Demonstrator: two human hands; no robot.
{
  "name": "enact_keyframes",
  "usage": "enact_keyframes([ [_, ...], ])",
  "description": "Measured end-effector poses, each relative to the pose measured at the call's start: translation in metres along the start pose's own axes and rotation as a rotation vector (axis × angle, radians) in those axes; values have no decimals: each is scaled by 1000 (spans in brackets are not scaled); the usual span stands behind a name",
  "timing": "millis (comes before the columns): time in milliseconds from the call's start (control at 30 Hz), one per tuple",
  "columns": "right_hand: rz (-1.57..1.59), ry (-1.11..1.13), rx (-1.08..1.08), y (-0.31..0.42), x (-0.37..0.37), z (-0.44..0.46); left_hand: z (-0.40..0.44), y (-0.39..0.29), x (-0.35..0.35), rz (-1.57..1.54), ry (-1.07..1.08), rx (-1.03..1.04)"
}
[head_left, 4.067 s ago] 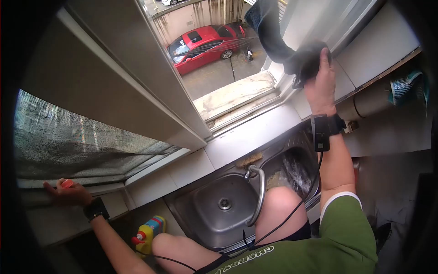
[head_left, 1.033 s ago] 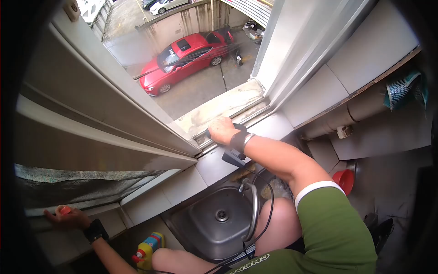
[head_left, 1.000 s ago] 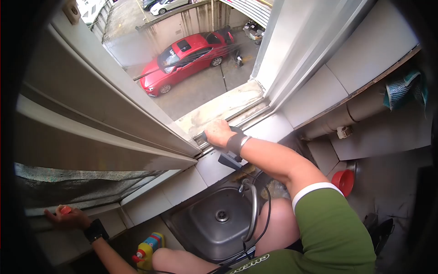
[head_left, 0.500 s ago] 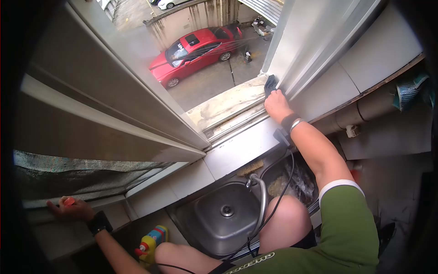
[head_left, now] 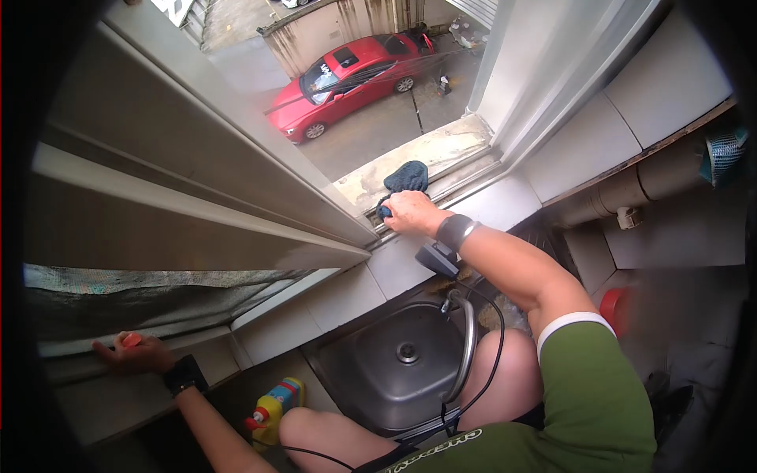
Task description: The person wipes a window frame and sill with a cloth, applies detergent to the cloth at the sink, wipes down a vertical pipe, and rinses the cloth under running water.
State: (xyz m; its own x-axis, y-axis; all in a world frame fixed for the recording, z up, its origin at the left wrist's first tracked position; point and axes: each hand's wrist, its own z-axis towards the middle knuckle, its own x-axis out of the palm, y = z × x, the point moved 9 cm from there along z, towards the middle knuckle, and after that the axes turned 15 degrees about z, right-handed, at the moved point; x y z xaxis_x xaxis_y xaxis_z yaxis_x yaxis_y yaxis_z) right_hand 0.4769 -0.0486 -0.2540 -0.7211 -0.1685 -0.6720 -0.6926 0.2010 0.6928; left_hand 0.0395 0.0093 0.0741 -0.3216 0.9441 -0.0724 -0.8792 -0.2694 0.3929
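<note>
Along the inner edge of the window ledge (head_left: 441, 146), near its left corner by the sash (head_left: 260, 150), my right hand (head_left: 412, 213) is clenched on a dark cloth (head_left: 408, 174), loose end lying over the ledge. To work the track (head_left: 469, 175) well, I'd bunch the cloth small, press it down into the channel and reach right into the corner, loose end gathered so it can't snag. Left hand (head_left: 136, 356) is out by the lower edge of the dark mesh (head_left: 150, 303), small red piece (head_left: 132, 340) at its fingers; can't tell from here if it's gripped. Right fingertips and the track under them are mostly hidden, clutter behind the faucet (head_left: 467, 347) is partly covered by knee (head_left: 502, 363) and arm (head_left: 512, 266), red container (head_left: 613, 307) looks blurred.
</note>
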Motion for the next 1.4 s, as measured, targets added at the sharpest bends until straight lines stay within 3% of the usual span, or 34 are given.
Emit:
enact_keyframes([
  [100,36,20,-136,1,5,-8,-2,0,3,-28,11,3],
  [200,-151,126,-107,11,17,-9,-4,-3,-4,-117,-103,6],
  [267,-271,79,-91,16,23,3,-6,-2,-3,-75,-69,14],
  [433,-319,213,-44,22,16,5,-1,-4,-6,-34,10,-3],
  [667,-507,111,-65,9,2,-6,-3,0,1,-46,22,-6],
  [733,-493,84,-24,-1,-6,-11,-1,0,0,-83,-22,2],
  [867,-360,10,-196,16,13,-9,-10,1,-1,-185,-163,2],
  [900,-402,26,-142,21,18,-4,-11,2,-1,-189,-203,10],
  [1133,-465,71,67,-27,-27,-20,-2,-8,-11,-145,-110,8],
  [1200,-539,82,55,-36,-37,-27,-2,-9,-13,-211,-130,-22],
  [1333,-364,61,-178,12,-4,-17,-5,-5,-9,-165,-97,12],
  [1400,-443,64,-93,25,19,1,-2,-10,-13,-131,-133,56],
])
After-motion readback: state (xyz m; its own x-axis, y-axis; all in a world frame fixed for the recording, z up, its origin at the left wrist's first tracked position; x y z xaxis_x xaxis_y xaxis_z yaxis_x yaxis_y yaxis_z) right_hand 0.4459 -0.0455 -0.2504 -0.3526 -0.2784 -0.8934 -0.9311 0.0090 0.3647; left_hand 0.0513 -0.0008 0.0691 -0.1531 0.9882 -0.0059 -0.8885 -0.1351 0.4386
